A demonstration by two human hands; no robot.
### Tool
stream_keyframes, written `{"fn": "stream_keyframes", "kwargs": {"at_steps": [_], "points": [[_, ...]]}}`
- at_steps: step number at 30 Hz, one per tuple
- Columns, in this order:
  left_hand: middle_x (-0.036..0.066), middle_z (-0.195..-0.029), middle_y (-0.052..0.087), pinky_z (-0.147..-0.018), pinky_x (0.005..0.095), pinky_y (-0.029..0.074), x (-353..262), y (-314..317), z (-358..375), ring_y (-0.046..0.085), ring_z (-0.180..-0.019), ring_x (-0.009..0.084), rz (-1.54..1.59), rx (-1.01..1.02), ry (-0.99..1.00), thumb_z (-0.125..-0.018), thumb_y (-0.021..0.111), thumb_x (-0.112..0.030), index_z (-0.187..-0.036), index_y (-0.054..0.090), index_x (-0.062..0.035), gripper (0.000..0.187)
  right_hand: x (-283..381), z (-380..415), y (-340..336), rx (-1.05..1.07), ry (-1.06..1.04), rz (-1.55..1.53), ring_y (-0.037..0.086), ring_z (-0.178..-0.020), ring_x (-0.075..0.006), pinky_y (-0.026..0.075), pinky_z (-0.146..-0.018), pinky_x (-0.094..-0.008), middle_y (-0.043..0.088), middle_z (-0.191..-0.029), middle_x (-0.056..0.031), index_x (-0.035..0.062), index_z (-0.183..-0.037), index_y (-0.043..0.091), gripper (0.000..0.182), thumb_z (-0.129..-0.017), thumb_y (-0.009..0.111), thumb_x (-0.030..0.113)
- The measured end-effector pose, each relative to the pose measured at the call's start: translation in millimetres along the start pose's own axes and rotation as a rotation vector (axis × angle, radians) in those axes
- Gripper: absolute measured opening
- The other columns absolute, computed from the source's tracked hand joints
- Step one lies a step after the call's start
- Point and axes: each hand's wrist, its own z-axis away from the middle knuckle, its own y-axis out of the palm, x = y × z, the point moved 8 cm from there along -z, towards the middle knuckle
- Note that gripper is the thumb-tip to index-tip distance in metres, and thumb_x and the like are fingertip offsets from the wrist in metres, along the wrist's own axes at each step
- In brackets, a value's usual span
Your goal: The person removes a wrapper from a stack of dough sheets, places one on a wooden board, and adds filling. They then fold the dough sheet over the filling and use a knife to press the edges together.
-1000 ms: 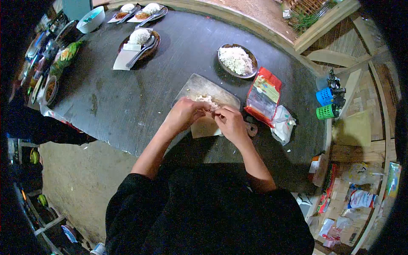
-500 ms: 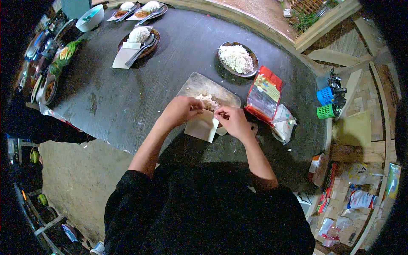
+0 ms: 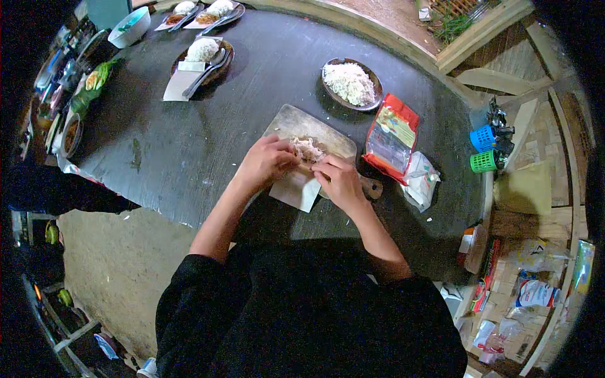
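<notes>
A pale, thin wrapper sheet (image 3: 293, 194) lies over the near edge of a wooden cutting board (image 3: 291, 118), one corner pointing towards me. Shredded pale filling (image 3: 307, 149) is heaped at its far side, between my hands. My left hand (image 3: 268, 160) has its fingers bent and pressed together at the left end of the filling. From the right, my right hand (image 3: 341, 183) pinches at the sheet's upper edge, beside the filling. The left fingertips are partly hidden. The board's handle (image 3: 372, 188) shows past my right hand.
Beyond the board stands a bowl of white shreds (image 3: 350, 83). To the right lie a red package (image 3: 392, 135) and a white plastic bag (image 3: 420, 181). A plate with a rice mound (image 3: 203, 50) and cutlery is at the back left, near a white bowl (image 3: 130, 28).
My right hand has shifted slightly left and its fingers have closed in towards the filling. The wrapper's raised upper edge now lies lower, and the board's handle shows more.
</notes>
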Motion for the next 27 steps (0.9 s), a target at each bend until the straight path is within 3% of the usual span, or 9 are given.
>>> {"fn": "stream_keyframes", "kwargs": {"at_steps": [4,12,18,27], "points": [[0.001,-0.093,0.069,-0.084,0.0377,0.051,-4,3,2,0.059,-0.09,0.0265,-0.078,0.064,0.063,-0.081,0.075,-0.023,-0.085,0.076,-0.0136,0.011,7,3,3,0.005,-0.072,0.067,0.066,-0.088,-0.0287,0.055,-0.078,-0.0388,0.066,-0.093,-0.0087,0.0033,-0.091,0.074,0.01,-0.082,0.076,0.007],[0.001,-0.091,0.07,-0.087,0.0412,0.048,2,7,-3,0.06,-0.094,0.027,-0.097,0.144,-0.104,-0.083,0.077,-0.031,-0.088,0.079,-0.0156,0.017,16,6,3,-0.027,-0.116,0.099,0.064,-0.088,-0.0269,0.055,-0.076,-0.0391,0.065,-0.094,-0.0077,0.0029,-0.089,0.073,0.009,-0.081,0.076,0.007],[0.0,-0.089,0.07,-0.087,0.0414,0.046,2,13,-4,0.06,-0.096,0.0255,-0.143,0.073,-0.075,-0.081,0.079,-0.033,-0.085,0.079,-0.0191,0.015,20,6,2,-0.028,-0.149,0.109,0.064,-0.086,-0.0287,0.055,-0.077,-0.0395,0.065,-0.092,-0.0082,0.0029,-0.09,0.073,0.01,-0.081,0.076,0.007],[-0.005,-0.09,0.072,-0.087,0.0399,0.04,8,14,-7,0.059,-0.098,0.0227,-0.178,0.187,-0.179,-0.079,0.077,-0.032,-0.082,0.081,-0.0255,0.008,-1,5,2,-0.116,0.08,0.026,0.066,-0.084,-0.0322,0.054,-0.075,-0.0402,0.068,-0.089,-0.0136,0.0014,-0.093,0.074,0.011,-0.083,0.074,0.007]]}}
